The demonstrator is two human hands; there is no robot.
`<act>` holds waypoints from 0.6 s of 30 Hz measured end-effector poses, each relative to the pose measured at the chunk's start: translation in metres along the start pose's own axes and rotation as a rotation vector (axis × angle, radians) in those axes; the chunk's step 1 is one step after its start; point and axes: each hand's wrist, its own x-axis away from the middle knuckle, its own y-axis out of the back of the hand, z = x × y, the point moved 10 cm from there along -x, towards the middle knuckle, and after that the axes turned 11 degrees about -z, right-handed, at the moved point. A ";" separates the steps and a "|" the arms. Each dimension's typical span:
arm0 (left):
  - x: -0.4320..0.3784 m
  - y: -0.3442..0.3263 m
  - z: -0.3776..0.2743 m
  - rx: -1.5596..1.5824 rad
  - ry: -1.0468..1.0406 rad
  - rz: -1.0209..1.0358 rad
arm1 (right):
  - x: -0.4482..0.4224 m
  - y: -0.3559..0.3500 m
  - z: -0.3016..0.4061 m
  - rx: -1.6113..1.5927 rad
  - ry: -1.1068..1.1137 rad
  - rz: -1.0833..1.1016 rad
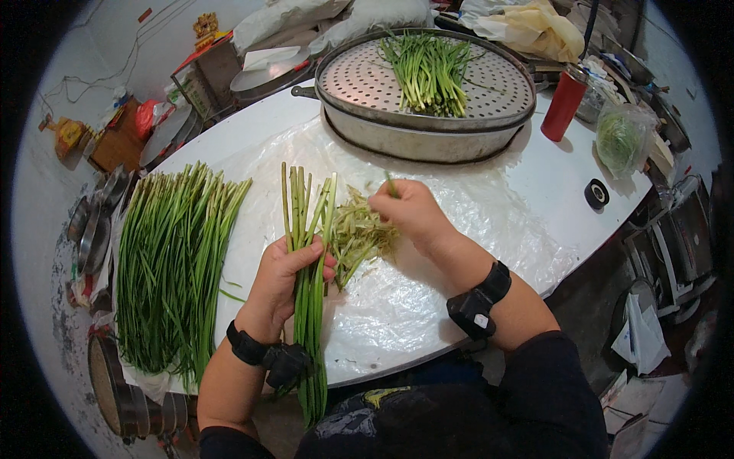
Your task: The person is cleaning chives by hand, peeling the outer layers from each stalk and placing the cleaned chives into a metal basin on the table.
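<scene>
My left hand (pixel 292 267) grips a small bunch of garlic chives (pixel 309 310), pale stem ends up and green leaves hanging past the table edge. To its right, my right hand (pixel 410 212) is raised with fingertips pinched together. A short green strip (pixel 391 185) sticks out of them. Just beyond and between the hands lies a heap of yellowish peeled trimmings (pixel 364 226) on a clear plastic sheet (pixel 401 321). Along the table's left side rests a thick row of garlic chives (pixel 172 269), stem ends pointing away from me. A few loose leaf bits lie beside it.
At the back of the white table (pixel 579 183) stands a round perforated metal steamer (pixel 358 80) bearing a bundle of chives (pixel 430 74). A red flask (pixel 565 103), a bagged green vegetable (pixel 624 140) and a black tape roll (pixel 596 194) are at the right.
</scene>
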 end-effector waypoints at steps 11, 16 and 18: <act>-0.001 -0.010 0.005 0.013 0.044 0.044 | 0.014 -0.022 0.012 0.036 0.047 0.118; 0.000 -0.023 0.012 -0.003 0.090 0.119 | 0.032 -0.047 0.008 -0.192 -0.141 0.351; 0.000 -0.027 0.013 0.029 0.093 0.143 | 0.034 -0.054 0.003 -0.233 -0.154 0.381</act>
